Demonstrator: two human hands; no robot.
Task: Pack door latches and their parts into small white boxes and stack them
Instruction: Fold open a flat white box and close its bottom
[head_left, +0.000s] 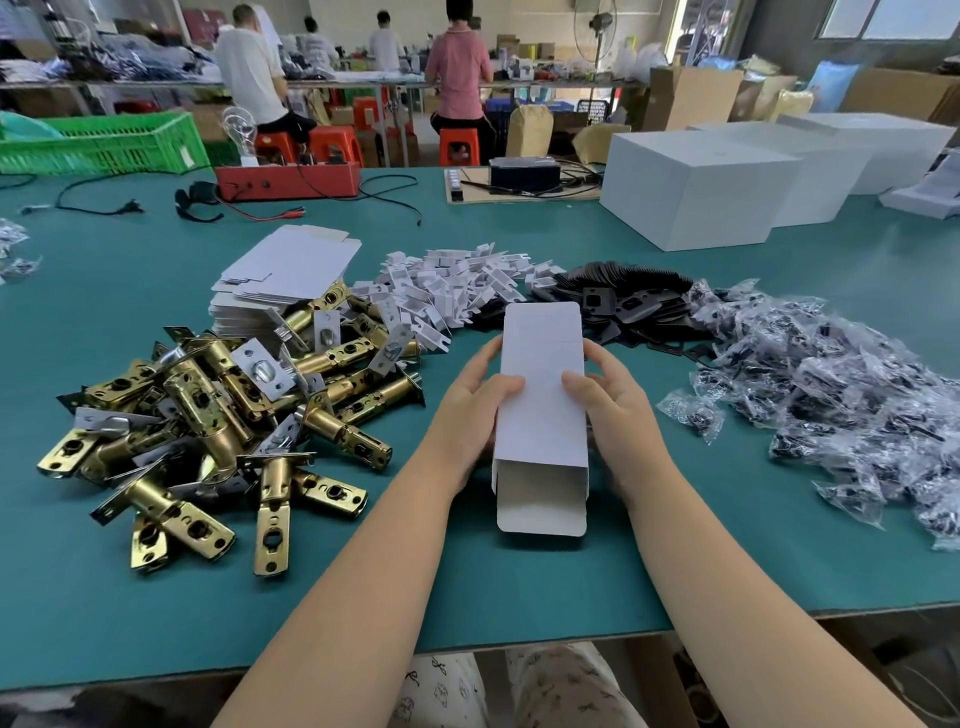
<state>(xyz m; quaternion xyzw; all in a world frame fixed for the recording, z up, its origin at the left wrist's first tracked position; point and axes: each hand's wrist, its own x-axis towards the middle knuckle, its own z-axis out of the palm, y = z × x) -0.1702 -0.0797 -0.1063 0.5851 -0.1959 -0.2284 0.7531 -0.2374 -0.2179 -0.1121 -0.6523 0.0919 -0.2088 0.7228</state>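
Hands meet at the centre of the frame around a small white box (542, 415), which we hold just above the green table (519, 587). Our left hand (470, 410) grips its left edge, thumb curled over the top face; our right hand (610, 405) grips the right edge the same way. The box is unfolded into a tube, its near end open with the flap hanging toward us.

At left centre we see a heap of brass door latches (218, 415), and just beyond it a stack of flat box blanks (280, 280). Above the box lie white cardboard inserts (447, 286), then black strike plates (628, 301) to their right. Clear bags of black screws (831, 384) spread across the right side. Large white cartons (696, 192) stand at the upper right.
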